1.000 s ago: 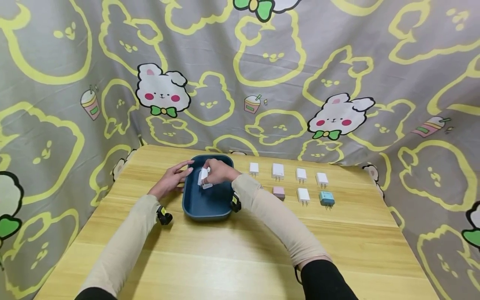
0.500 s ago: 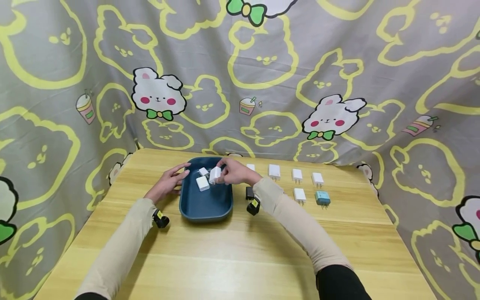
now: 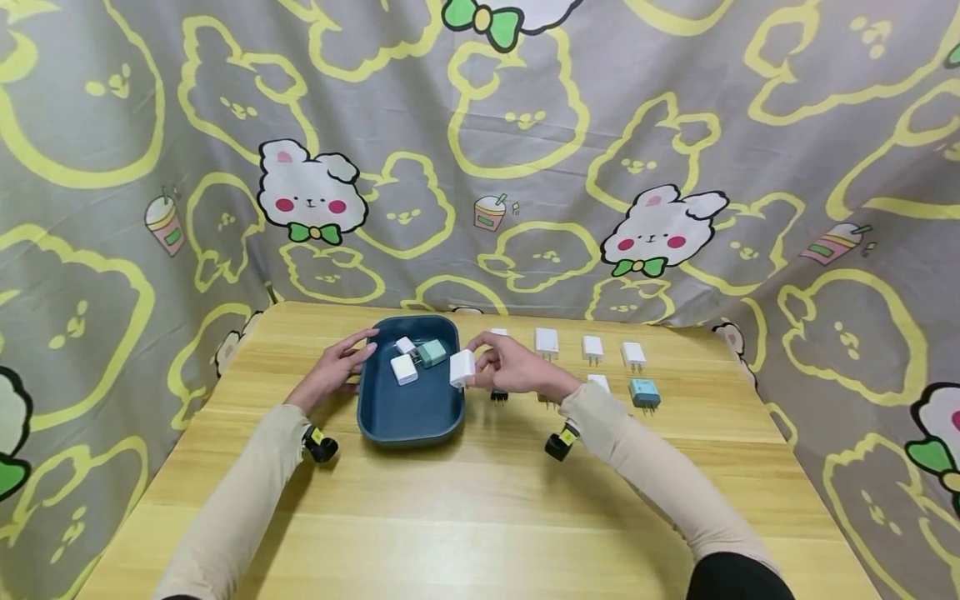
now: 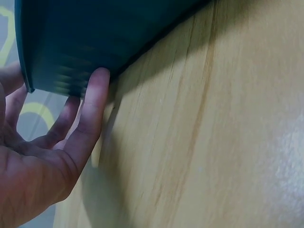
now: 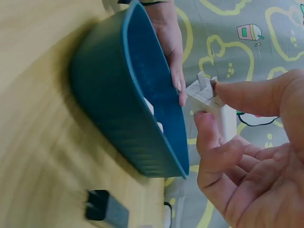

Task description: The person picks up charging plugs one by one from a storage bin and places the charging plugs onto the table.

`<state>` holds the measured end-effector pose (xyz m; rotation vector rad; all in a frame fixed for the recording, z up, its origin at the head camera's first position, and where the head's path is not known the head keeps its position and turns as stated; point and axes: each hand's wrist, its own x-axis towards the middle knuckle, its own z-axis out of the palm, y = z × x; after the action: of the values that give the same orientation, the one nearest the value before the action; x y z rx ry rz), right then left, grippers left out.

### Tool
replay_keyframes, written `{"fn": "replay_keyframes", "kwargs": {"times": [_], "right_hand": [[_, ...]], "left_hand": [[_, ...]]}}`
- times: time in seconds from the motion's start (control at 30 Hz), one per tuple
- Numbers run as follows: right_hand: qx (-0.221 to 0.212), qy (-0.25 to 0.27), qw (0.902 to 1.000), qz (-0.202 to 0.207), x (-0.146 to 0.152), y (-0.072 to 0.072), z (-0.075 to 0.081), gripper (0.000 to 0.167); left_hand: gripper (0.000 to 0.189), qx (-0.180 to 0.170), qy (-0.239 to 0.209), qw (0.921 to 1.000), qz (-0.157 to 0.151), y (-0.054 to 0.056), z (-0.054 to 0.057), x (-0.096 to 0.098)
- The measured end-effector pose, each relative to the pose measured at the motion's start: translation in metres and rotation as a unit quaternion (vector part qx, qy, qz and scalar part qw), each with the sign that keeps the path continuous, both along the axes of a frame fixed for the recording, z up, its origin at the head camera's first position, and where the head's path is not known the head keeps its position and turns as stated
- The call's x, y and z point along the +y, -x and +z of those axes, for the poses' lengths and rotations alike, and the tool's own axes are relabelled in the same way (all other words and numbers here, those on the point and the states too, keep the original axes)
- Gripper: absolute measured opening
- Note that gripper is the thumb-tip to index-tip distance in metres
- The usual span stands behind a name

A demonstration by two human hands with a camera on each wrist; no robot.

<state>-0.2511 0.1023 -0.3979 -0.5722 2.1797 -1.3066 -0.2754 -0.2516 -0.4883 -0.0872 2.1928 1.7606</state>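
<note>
My right hand (image 3: pixel 513 364) pinches a white charger plug (image 3: pixel 462 368) between thumb and fingers, just over the right rim of a dark blue tray (image 3: pixel 412 417). In the right wrist view, metal prongs stick out of this charger plug (image 5: pixel 225 121). My left hand (image 3: pixel 336 367) touches the tray's left side with fairly straight fingers. The left wrist view has its fingers (image 4: pixel 92 97) against the outer wall. Inside the tray lie a small white charger plug (image 3: pixel 405 345), a larger white one (image 3: pixel 403 370) and a green one (image 3: pixel 432 354).
Right of the tray, charger plugs lie in two rows on the wooden table (image 3: pixel 465 517). Several white ones (image 3: pixel 547 342) form the back row. In front are a black one (image 5: pixel 107 209), a white one (image 3: pixel 598 382) and a blue one (image 3: pixel 645 393). A patterned curtain (image 3: pixel 420 100) hangs behind.
My right hand has moved from inside the tray to its right rim, carrying the white charger plug. The green charger plug in the tray has come into view. My left hand has stayed at the tray.
</note>
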Motion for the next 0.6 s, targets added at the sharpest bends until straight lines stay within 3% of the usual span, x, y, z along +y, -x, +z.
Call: {"fn": "replay_keyframes", "kwargs": {"times": [0.13, 0.33, 0.6], "right_hand": [[-0.011, 0.0, 0.9999, -0.004, 0.015, -0.01, -0.006, 0.044], [0.012, -0.007, 0.9999, -0.008, 0.038, -0.021, -0.023, 0.047], [0.025, -0.021, 0.9995, -0.004, 0.056, -0.034, -0.047, 0.049]], "left_hand": [[0.059, -0.007, -0.01, 0.9999, -0.001, 0.001, 0.0, 0.0], [0.058, 0.006, -0.021, 0.9997, -0.008, 0.006, 0.001, 0.001], [0.058, -0.001, -0.041, 0.9991, 0.014, 0.003, -0.003, -0.001]]}}
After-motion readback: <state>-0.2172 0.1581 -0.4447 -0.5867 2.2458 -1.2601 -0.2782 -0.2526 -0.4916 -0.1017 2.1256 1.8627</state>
